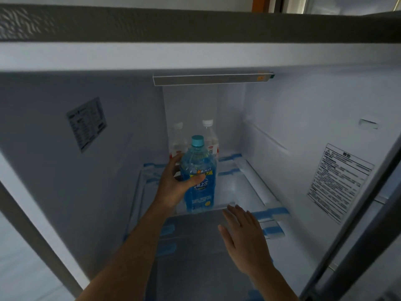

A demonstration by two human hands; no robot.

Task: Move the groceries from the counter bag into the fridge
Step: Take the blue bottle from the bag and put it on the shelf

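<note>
Two bare hands reach into the open fridge (pixel 282 118). Our left hand (pixel 175 183) has its grip clamped around the blue bottle (pixel 198 177), standing upright on the glass shelf (pixel 234 187). Behind the blue bottle stands a clear bottle (pixel 209 137). Right of the blue bottle, our right hand (pixel 243 237) hovers flat, fingers spread, holding nothing.

Left hand (pixel 173 181) gripping, right hand (pixel 243 233) flat.

Clear fridge shelf (pixel 243 192) carries an upright blue bottle (pixel 198 177) in front and a white-capped bottle (pixel 210 135) behind
</note>
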